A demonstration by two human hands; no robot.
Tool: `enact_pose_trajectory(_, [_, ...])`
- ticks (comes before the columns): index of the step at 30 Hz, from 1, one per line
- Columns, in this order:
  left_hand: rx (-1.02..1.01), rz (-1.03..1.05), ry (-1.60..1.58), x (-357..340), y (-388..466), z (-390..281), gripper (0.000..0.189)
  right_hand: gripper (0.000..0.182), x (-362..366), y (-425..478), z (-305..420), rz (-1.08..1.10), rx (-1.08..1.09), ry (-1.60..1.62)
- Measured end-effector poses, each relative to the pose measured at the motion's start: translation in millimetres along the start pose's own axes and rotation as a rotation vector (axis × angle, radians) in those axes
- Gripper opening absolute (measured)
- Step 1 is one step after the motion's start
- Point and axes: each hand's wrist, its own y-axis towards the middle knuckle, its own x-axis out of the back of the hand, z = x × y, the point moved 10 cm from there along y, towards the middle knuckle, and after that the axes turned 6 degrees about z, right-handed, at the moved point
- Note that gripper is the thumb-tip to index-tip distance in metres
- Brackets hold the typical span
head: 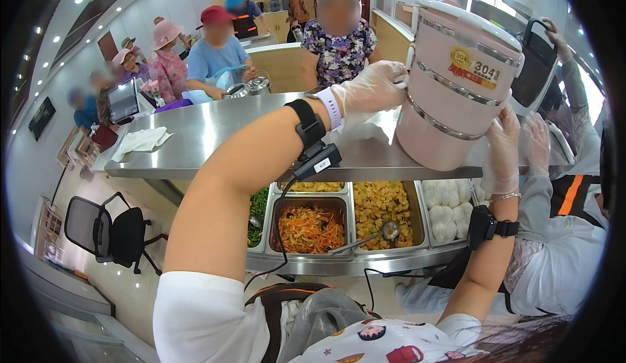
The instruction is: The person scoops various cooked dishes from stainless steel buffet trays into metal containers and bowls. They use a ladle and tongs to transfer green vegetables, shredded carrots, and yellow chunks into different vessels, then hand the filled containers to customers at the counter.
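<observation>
A tall pink stacked lunch box [445, 89] with steel bands and a white lid stands slightly tilted in view at the steel counter's [210, 133] right part. My left hand [374, 89], in a clear plastic glove, pinches the clasp on its left side. On its right side, the gloved fingers of my right hand [503, 143] are at the lower clasp; the box partly hides them. Below the counter, steel pans hold shredded carrot mix [310, 228], diced potatoes [381, 206] with a ladle [390, 230], chopped greens [257, 204] and white buns in plastic [447, 206].
A co-worker's gloved hand [537, 140] rests close to my right hand; another raised gloved hand [557, 40] holds a black container [533, 65]. Several people stand beyond the counter, one with metal pails [259, 84]. A white cloth [142, 143] lies at the counter's left end.
</observation>
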Motion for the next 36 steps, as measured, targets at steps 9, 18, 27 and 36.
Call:
enact_pose_trajectory(9, [-0.128, 0.110, -0.249, -29.2, -7.8, -73.1, 0.058, 0.072, -2.6, -23.9, 33.3, 0.011, -0.089, 0.047])
enact_pose_trajectory(18, [-0.177, 0.053, -0.101, 37.9, -61.7, -114.9, 0.067, 0.082, -56.2, 0.2, 136.3, 0.118, 0.078, -0.019])
enact_pose_trajectory(27, [-0.229, 0.049, -0.128, 103.7, -212.2, -44.2, 0.092, 0.080, -229.0, -49.3, 91.6, 0.408, -0.110, 0.138])
enact_pose_trajectory(36, [0.153, -0.012, 0.080, 127.4, -219.4, 2.4, 0.062, 0.046, -231.6, -48.4, 53.5, 0.335, -0.137, 0.128])
